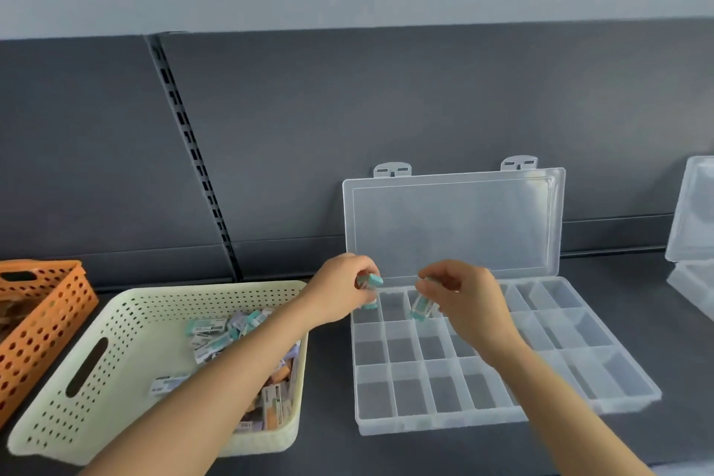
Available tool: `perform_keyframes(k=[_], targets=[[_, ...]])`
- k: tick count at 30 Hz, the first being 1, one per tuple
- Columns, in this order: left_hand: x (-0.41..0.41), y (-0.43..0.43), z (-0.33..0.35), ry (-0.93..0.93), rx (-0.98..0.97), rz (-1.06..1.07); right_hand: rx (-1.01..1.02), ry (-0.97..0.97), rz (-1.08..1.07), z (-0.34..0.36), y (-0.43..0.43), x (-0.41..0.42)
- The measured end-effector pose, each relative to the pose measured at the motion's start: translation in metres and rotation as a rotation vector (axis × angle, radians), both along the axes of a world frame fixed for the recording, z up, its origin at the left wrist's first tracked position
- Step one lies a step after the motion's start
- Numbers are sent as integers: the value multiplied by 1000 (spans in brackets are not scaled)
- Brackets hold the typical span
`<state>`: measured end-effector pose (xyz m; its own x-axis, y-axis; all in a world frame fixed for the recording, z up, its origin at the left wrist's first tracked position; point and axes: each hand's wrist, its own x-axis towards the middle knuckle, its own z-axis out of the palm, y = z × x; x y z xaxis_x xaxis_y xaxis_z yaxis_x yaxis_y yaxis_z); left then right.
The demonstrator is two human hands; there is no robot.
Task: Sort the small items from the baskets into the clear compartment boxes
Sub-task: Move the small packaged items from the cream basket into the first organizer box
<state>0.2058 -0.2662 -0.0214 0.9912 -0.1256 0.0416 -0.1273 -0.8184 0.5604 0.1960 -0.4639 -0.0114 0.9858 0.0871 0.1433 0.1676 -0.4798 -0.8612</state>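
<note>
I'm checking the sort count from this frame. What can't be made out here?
Head view only:
Orange basket: cut off by the left edge, contents unclear.
Second box: cut off by the right edge.
Labels on items in the cream basket: too small, blurred.
Left hand: fingers hide how many items it holds.
Right hand: its forearm covers some compartments of the open box.

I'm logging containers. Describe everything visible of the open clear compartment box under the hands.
The clear compartment box looks like translucent plastic and lies flat on the dark shelf, right of the cream basket. Its hinged lid stands upright behind, two tabs on top. Dividers form three rows of compartments, narrower at left, wider at right; those visible look empty. The left hand and right hand, each gripping a small item, hover over its far-left cells.
</note>
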Motion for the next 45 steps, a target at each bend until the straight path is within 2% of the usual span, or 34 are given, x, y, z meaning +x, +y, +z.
perform_keyframes(k=[7,15,21,29,35,45], targets=[[6,-5,-5,-17,-15,45,-67,-27,89,3,5,21],[4,-8,-10,-26,58,107,-345,-104,278,-7,16,45],[2,-13,-13,-45,24,200,-545,-143,364,-18,22,56],[2,-13,-16,-30,267,40,-616,-183,451,-25,24,61],[2,-15,-16,-93,378,71,-637,-189,446,-29,24,59],[-2,-13,-20,-81,330,89,-700,-235,451,-32,29,58]])
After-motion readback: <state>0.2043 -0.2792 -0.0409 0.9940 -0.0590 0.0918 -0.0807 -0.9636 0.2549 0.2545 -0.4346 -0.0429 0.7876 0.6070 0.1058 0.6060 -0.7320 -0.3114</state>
